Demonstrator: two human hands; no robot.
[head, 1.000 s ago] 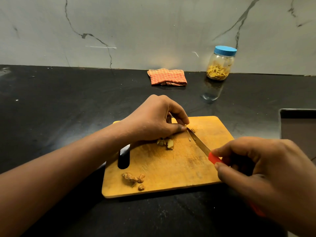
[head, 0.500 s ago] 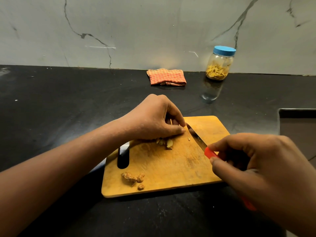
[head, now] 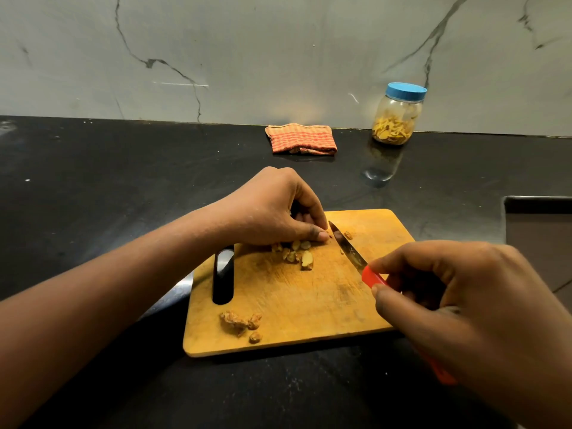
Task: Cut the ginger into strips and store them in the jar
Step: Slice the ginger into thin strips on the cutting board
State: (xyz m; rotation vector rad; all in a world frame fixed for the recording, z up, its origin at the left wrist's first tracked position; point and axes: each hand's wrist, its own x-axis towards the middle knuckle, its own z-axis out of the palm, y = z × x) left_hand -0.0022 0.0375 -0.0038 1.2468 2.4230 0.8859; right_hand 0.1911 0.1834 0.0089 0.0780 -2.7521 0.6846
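ginger lies in several places on the wooden cutting board: a small heap of cut pieces just under the left hand, a rough lump with a few bits near the board's front edge, and a stray chip on the far side of the blade. the left hand is curled down with its fingertips pinching a small piece against the board, right beside the knife. the right hand is closed around the knife's red handle, thumb and forefinger near the blade, which rests slanted with its tip by the left fingertips. the jar stands well apart at the back of the black counter, against the wall, with its blue lid on and yellowish strips already filling its lower part; a folded checked cloth lies to its left. by the look of it the job is partway: some ginger is stored, slicing is under way, and the front lump looks uncut. left to do: finish cutting, open the jar, move the strips in.
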